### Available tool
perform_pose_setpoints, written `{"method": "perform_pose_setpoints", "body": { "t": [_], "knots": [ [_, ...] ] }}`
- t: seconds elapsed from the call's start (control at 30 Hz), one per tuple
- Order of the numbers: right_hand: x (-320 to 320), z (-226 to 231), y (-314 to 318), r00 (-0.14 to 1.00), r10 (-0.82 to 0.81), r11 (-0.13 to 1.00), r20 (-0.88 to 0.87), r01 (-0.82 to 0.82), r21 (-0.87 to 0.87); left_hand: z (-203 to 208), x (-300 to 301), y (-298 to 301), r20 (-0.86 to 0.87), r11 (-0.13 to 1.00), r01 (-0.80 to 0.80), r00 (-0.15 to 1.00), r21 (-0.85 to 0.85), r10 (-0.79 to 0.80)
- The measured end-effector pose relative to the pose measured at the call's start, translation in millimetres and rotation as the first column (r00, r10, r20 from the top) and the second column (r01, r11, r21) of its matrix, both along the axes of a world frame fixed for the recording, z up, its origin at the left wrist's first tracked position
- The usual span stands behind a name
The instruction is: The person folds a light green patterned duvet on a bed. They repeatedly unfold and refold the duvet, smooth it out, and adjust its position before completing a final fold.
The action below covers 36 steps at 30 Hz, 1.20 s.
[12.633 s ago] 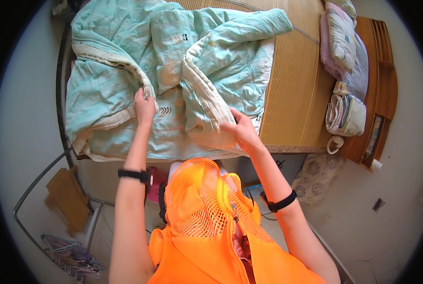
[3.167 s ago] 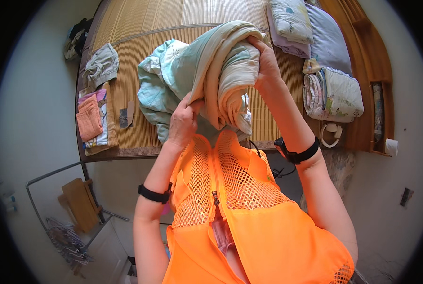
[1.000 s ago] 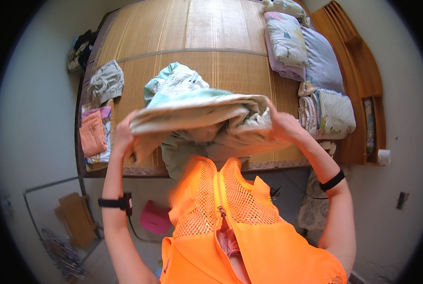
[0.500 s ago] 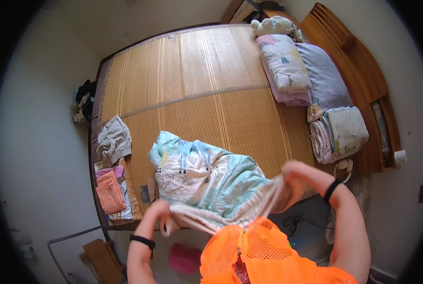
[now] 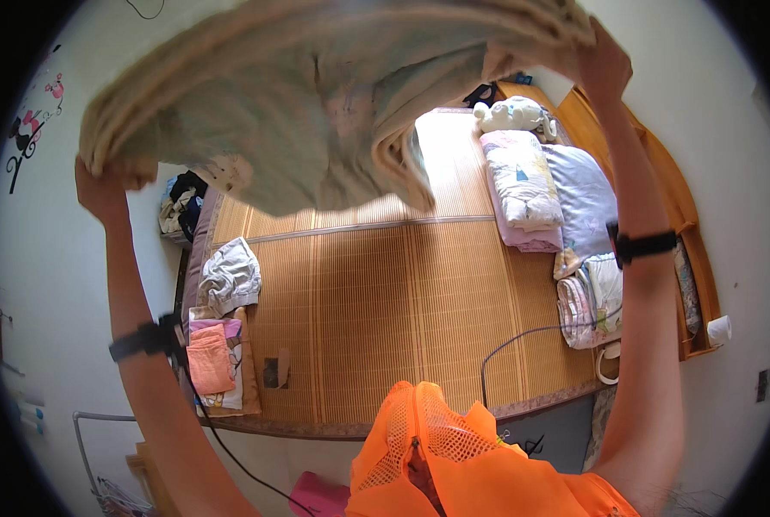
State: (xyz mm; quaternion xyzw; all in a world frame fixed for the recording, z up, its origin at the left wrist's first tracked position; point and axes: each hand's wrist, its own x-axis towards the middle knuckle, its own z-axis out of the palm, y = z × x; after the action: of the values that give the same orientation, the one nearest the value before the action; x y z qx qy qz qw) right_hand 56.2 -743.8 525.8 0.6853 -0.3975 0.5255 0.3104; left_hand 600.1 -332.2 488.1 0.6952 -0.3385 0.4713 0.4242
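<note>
A pale green and white quilt is stretched wide in the air over the far part of the bed. My left hand is closed around its left edge. High on the right, my right hand grips the opposite edge. Between the two hands the cloth sags, and its lower folds hang above the bamboo mat. Both arms are raised and reach forward, with a black band on each wrist. The quilt hides much of the far side of the bed.
Folded bedding, a pillow and a white plush toy lie by the wooden headboard. At the left edge are grey clothing and an orange towel. A thin cable hangs near my left arm.
Both hands have risen from the near bed edge, lifting the quilt off the mat and up over the bed. My arms have spread wider apart.
</note>
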Motion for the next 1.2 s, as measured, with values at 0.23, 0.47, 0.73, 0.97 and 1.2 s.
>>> {"method": "perform_pose_setpoints", "body": {
  "t": [0.23,0.47,0.73,0.97,1.2],
  "knots": [
    [-93.2,-237.3,112.6,0.887,0.405,0.856,-0.222,-0.283,0.432,-201.8,-73.9,102.2,-0.071,0.798,0.173,0.984,0.577,-0.161],
    [-156.2,-483.7,218.3,0.622,0.575,0.568,-0.531,0.163,0.806,-425.7,-185.2,140.2,-0.398,0.239,0.460,0.878,0.855,-0.264],
    [-158.7,-580.7,316.0,0.567,0.822,-0.320,-0.040,0.521,0.791,-525.7,-290.8,237.6,-0.657,0.088,0.832,0.362,0.547,0.661],
    [-61.3,-562.8,369.4,0.618,0.747,-0.497,0.245,0.275,0.823,-551.0,-289.4,294.6,-0.801,0.470,0.704,0.238,0.532,0.550],
    [36.8,-534.4,409.1,0.651,0.723,-0.551,0.229,0.345,0.760,-613.2,-236.2,313.2,-0.861,0.841,0.247,-0.050,0.481,0.506]
  ]
}}
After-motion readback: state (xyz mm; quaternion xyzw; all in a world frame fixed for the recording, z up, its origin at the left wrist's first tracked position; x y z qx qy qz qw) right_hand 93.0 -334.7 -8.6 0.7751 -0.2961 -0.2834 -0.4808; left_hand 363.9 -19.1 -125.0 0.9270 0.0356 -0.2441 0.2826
